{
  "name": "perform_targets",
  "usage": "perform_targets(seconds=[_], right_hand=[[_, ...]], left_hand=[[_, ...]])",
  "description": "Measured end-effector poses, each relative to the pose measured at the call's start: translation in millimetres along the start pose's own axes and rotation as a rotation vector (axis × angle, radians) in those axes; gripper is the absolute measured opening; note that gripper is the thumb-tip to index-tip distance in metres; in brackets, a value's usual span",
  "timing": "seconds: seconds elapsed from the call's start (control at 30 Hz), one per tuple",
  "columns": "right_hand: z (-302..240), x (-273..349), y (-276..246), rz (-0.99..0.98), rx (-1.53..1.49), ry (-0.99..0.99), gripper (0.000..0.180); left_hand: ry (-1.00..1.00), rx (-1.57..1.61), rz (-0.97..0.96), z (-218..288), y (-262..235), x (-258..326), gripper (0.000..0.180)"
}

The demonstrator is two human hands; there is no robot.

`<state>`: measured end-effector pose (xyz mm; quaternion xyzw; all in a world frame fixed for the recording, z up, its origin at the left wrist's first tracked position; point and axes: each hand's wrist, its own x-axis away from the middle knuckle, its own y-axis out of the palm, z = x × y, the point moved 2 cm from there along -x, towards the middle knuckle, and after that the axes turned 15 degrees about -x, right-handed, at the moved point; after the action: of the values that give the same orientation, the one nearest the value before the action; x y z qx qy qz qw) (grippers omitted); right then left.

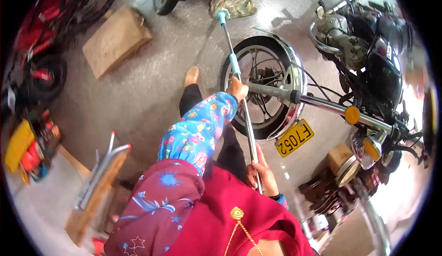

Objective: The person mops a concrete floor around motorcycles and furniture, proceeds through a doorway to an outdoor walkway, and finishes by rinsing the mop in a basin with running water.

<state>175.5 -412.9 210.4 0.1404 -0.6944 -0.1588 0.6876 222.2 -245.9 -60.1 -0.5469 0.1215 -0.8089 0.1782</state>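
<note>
Motorcycle fills the 2–3 o'clock side, front wheel near centre, yellow plate just below it. Grey floor glossy. Cardboard box lies at 11 o'clock; red bicycle at 10. Mop runs from centre up to 12 o'clock, head resting on floor, shaft crossing in front of wheel. Left hand, floral sleeve, closed round the shaft mid-length. Right hand, at 6 o'clock, wrapped round the shaft's lower end.
</note>
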Motion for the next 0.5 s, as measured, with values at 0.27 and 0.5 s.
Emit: perform_targets(seconds=[0.27, 0.5], right_hand=[[10.5, 95.3, -171.0, -0.027, 0.520, 0.174, 0.062], [0.6, 140.9, -186.4, -0.020, 1.214, 0.179, 0.064]], left_hand=[[-0.314, 0.314, -0.001, -106.0, 117.0, 132.9, 0.041], [-0.465, 0.566, -0.025, -125.4, 194.5, 236.5, 0.032]])
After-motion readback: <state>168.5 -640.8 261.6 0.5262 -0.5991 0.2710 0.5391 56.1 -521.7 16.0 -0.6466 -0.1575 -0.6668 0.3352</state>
